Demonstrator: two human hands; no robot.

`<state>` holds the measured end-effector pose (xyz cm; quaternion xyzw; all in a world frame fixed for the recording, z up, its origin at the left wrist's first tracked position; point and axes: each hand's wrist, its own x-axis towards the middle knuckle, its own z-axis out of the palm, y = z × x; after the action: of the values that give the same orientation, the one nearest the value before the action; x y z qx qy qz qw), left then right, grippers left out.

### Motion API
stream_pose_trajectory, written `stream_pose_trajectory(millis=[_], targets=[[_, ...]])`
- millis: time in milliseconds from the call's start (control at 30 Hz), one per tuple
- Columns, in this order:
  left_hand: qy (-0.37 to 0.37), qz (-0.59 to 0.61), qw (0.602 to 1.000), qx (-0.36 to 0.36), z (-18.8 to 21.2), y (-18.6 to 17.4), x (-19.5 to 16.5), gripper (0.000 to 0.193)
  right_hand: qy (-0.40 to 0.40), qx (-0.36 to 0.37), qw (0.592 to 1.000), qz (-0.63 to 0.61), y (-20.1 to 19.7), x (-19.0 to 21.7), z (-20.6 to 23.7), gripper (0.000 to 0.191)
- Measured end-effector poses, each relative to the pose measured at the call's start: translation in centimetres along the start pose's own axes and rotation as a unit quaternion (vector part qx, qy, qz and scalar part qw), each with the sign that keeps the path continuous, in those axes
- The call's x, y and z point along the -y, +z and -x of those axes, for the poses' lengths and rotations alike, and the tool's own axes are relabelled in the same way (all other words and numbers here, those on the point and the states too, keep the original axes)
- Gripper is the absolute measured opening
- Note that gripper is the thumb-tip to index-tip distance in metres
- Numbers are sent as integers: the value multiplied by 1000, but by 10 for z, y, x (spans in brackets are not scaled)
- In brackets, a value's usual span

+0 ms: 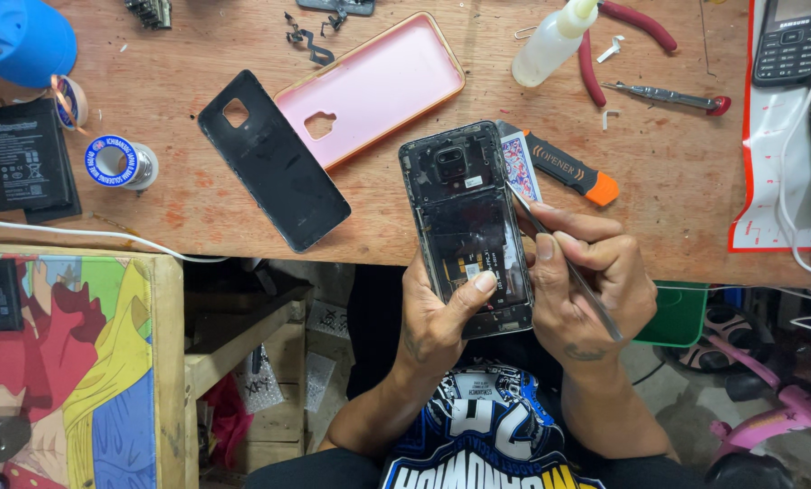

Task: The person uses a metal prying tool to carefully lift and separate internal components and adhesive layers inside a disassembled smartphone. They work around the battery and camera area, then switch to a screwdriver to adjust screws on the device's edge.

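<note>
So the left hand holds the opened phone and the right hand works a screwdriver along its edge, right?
Not quite. In the head view the left hand does hold the opened phone, but the right hand works thin metal tweezers along its edge, not a screwdriver.

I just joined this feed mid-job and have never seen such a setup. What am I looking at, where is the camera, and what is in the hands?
There is one view, from a camera on a person's head, looking down at their bare hands over a wooden workbench. The left hand holds an opened smartphone with its back removed, thumb resting on it. The right hand holds thin metal tweezers, tip at the phone's right edge. On the bench lie the black back cover, a pink phone case, an orange-tipped opener tool, a squeeze bottle and a solder spool.
</note>
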<state>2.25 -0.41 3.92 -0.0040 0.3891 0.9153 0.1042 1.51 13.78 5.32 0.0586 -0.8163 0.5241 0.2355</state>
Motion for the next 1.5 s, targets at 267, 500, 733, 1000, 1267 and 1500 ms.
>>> stream_pose_trajectory(millis=[267, 500, 733, 1000, 1267, 1500], targets=[[3, 36, 999, -11, -1, 1, 3, 37, 29, 0, 998, -52, 3, -3, -1, 19], [0, 53, 999, -12, -3, 0, 3, 37, 47, 7, 987, -156, 7, -10, 0, 17], [-47, 92, 995, -8, 0, 5, -5, 37, -35, -38, 987, -151, 14, -3, -17, 29], [-34, 16, 999, -19, 6, 3, -7, 37, -9, 87, 994, 64, -13, -6, -25, 24], [-45, 31, 998, 42, 16, 3, -10, 39, 166, 126, 961, -184, -9, -21, -35, 19], [-96, 7, 994, 52, 17, 4, -15, 42, 178, 67, 980, -58, 6, -30, -43, 40]])
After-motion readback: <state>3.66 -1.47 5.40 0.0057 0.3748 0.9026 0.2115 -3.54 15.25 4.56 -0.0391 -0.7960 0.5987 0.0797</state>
